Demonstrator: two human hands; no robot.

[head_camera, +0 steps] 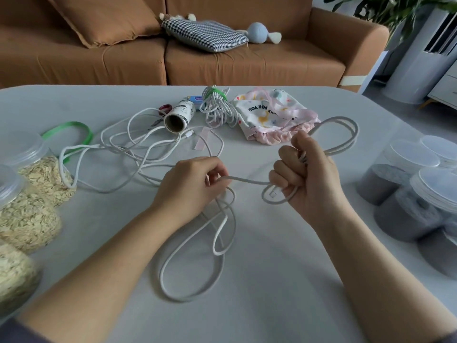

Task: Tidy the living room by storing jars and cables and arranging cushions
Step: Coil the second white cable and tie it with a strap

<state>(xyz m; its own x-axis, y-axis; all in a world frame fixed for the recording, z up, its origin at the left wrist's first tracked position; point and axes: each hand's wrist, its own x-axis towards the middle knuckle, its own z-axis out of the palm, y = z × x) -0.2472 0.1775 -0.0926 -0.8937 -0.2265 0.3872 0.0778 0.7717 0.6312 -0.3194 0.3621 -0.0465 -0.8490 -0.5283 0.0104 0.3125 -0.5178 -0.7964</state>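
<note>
Right hand [308,180] fisted round gathered loops of white charging cable [197,263], frame centre; left hand [195,184] pinches the slack. Light, limp, tangle-prone; grip near loops.

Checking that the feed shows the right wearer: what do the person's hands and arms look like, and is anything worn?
Both are bare: no gloves, rings or watch on the left hand or the right hand. The forearms are uncovered down to the frame's bottom edge, where a dark grey sleeve shows at the left corner.
</note>
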